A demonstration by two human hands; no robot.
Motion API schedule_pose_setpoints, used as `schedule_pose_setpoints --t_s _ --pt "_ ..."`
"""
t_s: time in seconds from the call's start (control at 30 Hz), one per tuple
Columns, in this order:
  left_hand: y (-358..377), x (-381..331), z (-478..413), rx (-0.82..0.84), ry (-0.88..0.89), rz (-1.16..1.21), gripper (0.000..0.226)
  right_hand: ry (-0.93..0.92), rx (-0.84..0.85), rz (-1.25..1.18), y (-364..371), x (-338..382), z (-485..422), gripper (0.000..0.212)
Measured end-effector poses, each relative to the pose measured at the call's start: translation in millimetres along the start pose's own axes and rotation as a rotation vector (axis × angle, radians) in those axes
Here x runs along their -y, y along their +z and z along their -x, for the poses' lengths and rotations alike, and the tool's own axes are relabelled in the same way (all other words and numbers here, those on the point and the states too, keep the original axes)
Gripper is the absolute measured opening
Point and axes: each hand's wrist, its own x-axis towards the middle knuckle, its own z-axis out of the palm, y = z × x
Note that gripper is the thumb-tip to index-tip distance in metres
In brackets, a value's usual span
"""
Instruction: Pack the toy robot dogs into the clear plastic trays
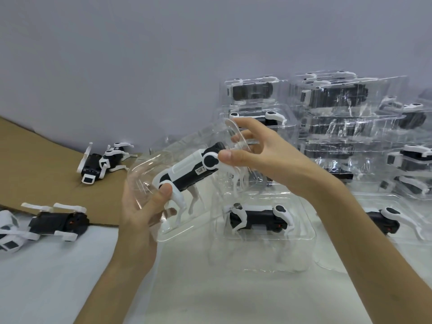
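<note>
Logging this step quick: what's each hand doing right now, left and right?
Left hand: grips the clear tray, thumb on the toy robot dog.
Right hand: pinches the toy robot dog's rear end against the tray.

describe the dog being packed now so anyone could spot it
Find the stack of filled trays against the wall at right. Left of it, the left hand and right hand hold a tilted clear tray. Its toy robot dog is the only one held aloft.

Glossy clear plastic tray [145, 169]; smooth black-and-white plastic toy robot dog [187, 174]; matt brown cardboard sheet [46, 164] at the worktop's left edge.
</note>
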Motion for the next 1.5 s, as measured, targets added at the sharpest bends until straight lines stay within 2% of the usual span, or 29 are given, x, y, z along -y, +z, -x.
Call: schedule_pose_setpoints --t_s 0.13,0.3,0.5,0.6,0.7,0.83,0.93,1.0,1.13,1.17,1.4,1.5 --pt "-4 3 1 0.001 -0.066 0.024 0.057 -0.019 -0.061 -0.001 -2 0 1 0.074" --pt "0 3 1 -0.006 -0.101 -0.001 0.059 -0.039 -0.124 -0.031 -4 -2 -1 0.058" --pt "-7 3 -3 0.013 -0.035 -0.012 0.061 -0.005 0.058 -0.015 -7 -1 1 0.085" --pt "-6 2 -5 0.054 0.009 -0.061 0.078 -0.017 0.082 -0.034 -9 -2 2 0.089" --pt "-7 2 -5 0.026 0.024 -0.117 0.084 -0.049 0.082 -0.081 -12 -4 1 0.092" --pt "-5 2 -4 -0.051 0.037 -0.155 0.095 -0.087 -0.006 -0.035 -19 -6 1 0.099" --pt "-3 3 -3 -0.023 0.003 -0.130 0.095 -0.070 -0.035 -0.019 -21 -7 0 0.101" --pt "-1 3 -2 0.016 -0.011 -0.124 0.096 -0.017 -0.012 -0.029 -19 -9 0 0.097" --pt "3 4 3 0.146 -0.081 -0.052 0.089 0.114 0.150 -0.011 -13 -12 0 0.055" --pt "3 5 4 0.156 -0.105 -0.030 0.087 0.144 0.175 -0.002 -11 -13 0 0.055" --pt "4 0 2 0.159 -0.223 -0.019 0.076 0.206 0.198 0.146 -17 -10 4 0.089" --pt "5 1 2 0.126 -0.221 -0.031 0.073 0.233 0.181 0.116 -14 -7 5 0.086"
